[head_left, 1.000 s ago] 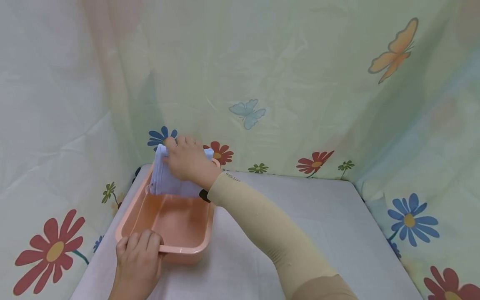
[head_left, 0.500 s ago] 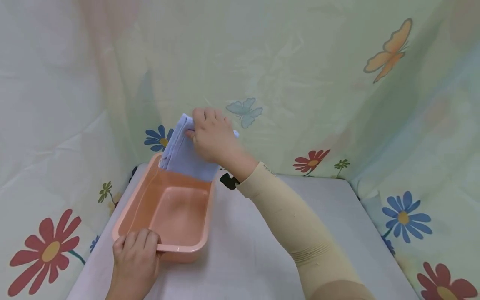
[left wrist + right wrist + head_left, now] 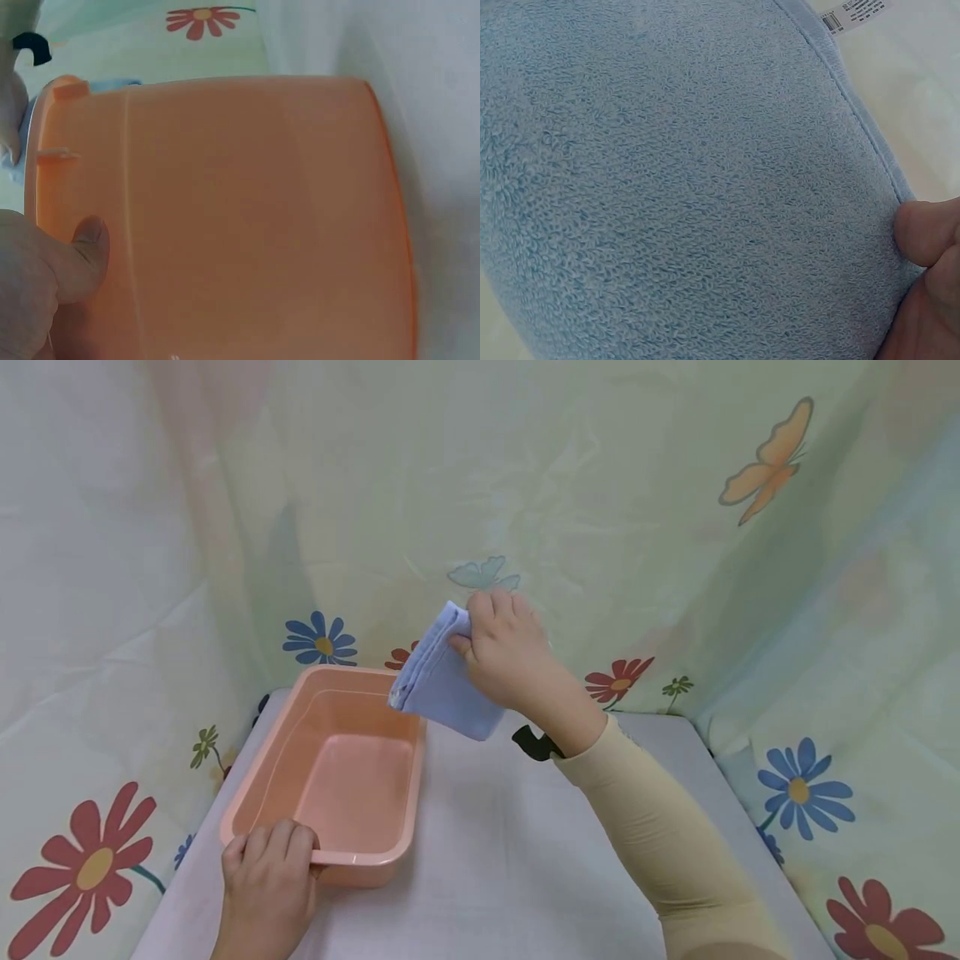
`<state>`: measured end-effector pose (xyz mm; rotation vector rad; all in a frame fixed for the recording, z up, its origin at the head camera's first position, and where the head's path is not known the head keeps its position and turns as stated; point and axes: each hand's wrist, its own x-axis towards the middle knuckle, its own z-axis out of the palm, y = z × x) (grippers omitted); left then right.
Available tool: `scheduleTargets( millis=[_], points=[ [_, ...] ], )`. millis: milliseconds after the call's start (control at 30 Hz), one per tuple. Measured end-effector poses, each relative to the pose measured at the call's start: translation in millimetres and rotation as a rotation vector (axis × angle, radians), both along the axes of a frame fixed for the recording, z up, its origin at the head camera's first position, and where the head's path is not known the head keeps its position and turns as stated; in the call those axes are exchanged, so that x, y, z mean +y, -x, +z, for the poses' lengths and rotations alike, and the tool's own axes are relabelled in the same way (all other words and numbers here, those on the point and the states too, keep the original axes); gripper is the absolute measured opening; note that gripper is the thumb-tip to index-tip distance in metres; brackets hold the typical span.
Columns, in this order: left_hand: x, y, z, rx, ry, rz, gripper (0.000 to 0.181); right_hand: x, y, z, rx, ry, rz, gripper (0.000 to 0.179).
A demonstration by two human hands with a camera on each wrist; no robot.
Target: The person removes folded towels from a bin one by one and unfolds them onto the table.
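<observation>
And the right hand [image 3: 510, 652] pinches the towel [image 3: 450, 685], hanging below and left of that grip, fingertips hidden behind cloth (its label [image 3: 859, 13] runs out of view); the left hand [image 3: 270, 877] clasps the near rim of the tub [image 3: 367, 860], thumb outside.

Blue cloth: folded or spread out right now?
Folded. In the head view, the blue cloth shows stacked layers along one side as the right hand holds it up.
</observation>
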<state>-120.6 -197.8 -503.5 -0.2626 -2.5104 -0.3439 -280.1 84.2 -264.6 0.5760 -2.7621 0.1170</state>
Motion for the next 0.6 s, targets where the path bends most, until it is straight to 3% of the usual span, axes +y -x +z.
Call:
scheduleTargets(
  millis=[167,400,600],
  points=[
    [-0.1,-0.2,-0.9,0.006,-0.001,-0.006,0.047,26.6,-17.3,-21.8,0.009,-0.049,0.021,0.029],
    [0.7,0.1,-1.6,0.011,-0.007,-0.007,0.048,59.1,-43.8,-67.1,0.031,-0.092,0.082,0.03],
    [0.8,0.0,-1.3,0.029,-0.007,-0.017,0.045,72.6,-66.1,-100.7,-0.011,-0.094,0.102,0.03]
  ],
)
